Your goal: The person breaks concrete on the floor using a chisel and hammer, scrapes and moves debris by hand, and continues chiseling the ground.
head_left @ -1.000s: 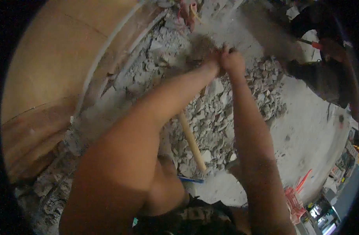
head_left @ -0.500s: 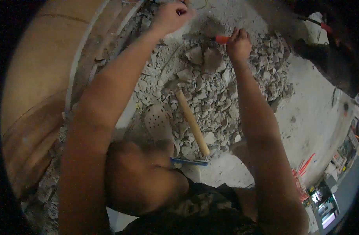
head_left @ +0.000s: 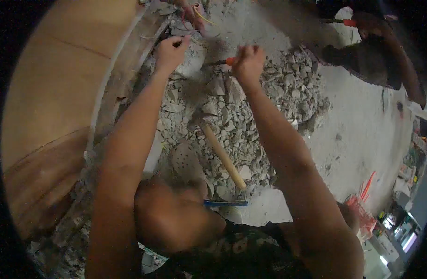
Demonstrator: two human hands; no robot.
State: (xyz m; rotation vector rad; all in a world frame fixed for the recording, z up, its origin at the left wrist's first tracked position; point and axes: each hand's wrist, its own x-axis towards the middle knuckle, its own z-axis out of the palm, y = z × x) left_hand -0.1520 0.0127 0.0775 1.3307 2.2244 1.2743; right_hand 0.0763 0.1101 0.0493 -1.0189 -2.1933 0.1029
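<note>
My right hand [head_left: 248,65] is closed around an orange-handled tool [head_left: 230,61]. Its dark shaft points left, low over the rubble; the tip is blurred. Level with it to the left, my left hand [head_left: 171,55] has its fingers curled together, and whatever they may hold cannot be made out. Just beyond that hand, thin yellow and reddish wires [head_left: 198,17] stick up from the broken floor. Between my forearms a hammer [head_left: 224,156] with a pale wooden handle lies across the broken pieces, its dusty head away from me.
Broken grey rubble [head_left: 288,83] covers the floor ahead. A curved wooden board [head_left: 69,46] runs along the left. At upper right another person's arm [head_left: 392,51] holds an orange-handled tool [head_left: 349,22]. Near my perforated shoe [head_left: 188,160] lies a blue strip [head_left: 225,203]. Red plastic [head_left: 362,209] sits at right.
Both my hands have come lower in view, the right one also shifting left with the orange-handled tool. More wires show beyond my left hand. The other person's arm has come further into view.
</note>
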